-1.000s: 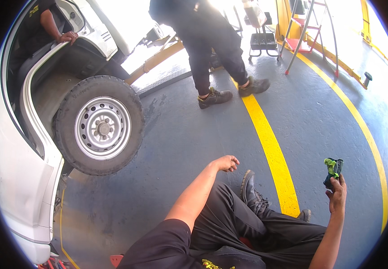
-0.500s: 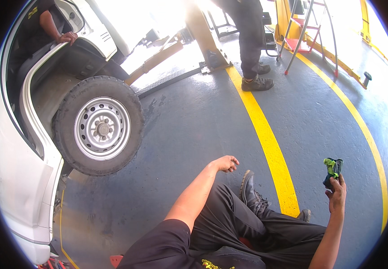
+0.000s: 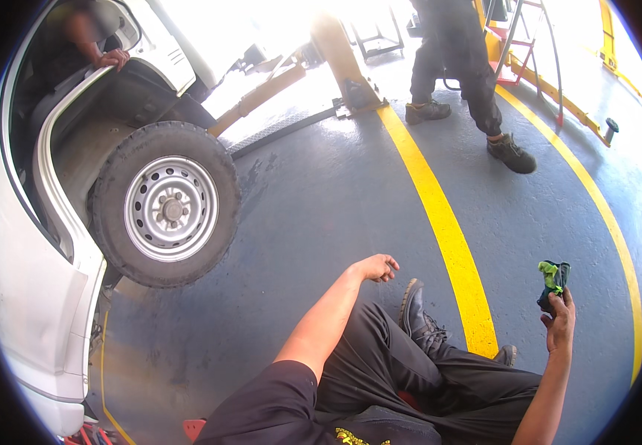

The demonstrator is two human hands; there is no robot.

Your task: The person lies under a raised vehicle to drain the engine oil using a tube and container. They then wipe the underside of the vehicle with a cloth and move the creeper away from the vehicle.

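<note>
My right hand (image 3: 560,319) is raised at the right, its fingers closed around a crumpled bundle of green-and-black fabric (image 3: 554,278). The bundle sticks up above the fingertips; I cannot make out its exact kind. My left hand (image 3: 378,268) hangs in front of my left knee, holding nothing, with loosely bent fingers somewhat apart. Its forearm rests across my thigh. Both hands are well away from the wheel (image 3: 171,211), which has a silver steel rim and dark tyre and sits at the open wheel arch of a white vehicle (image 3: 31,311).
A co-worker's boot (image 3: 512,153) stands on the grey floor (image 3: 313,200) ahead. Another person's hand (image 3: 115,58) rests on the vehicle's window edge. A yellow lift post (image 3: 342,63) rises behind. A stepladder (image 3: 510,37) stands at the far right. Yellow lines (image 3: 440,222) cross the floor.
The co-worker ahead has stepped to the right, with feet now apart. My hands have barely moved, and the fabric bundle stays in my right hand.
</note>
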